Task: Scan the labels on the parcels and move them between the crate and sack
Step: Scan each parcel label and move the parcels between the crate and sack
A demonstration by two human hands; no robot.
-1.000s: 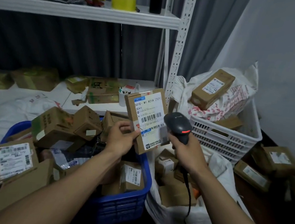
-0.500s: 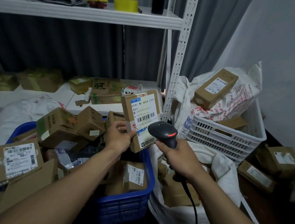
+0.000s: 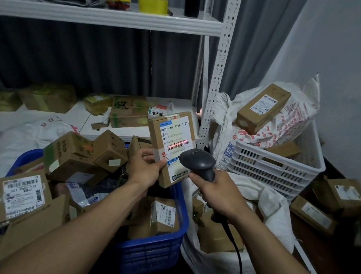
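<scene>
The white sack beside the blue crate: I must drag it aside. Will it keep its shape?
Probably floppy: the sack has a folded, slumped rim. Likely heavy to drag, since several boxes sit inside. It would sooner sag than tip.

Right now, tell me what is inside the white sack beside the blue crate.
Brown cardboard parcels lie in the white sack. The right hand and the sack's folded rim cover the rest, so their number and anything deeper cannot be seen.
</scene>
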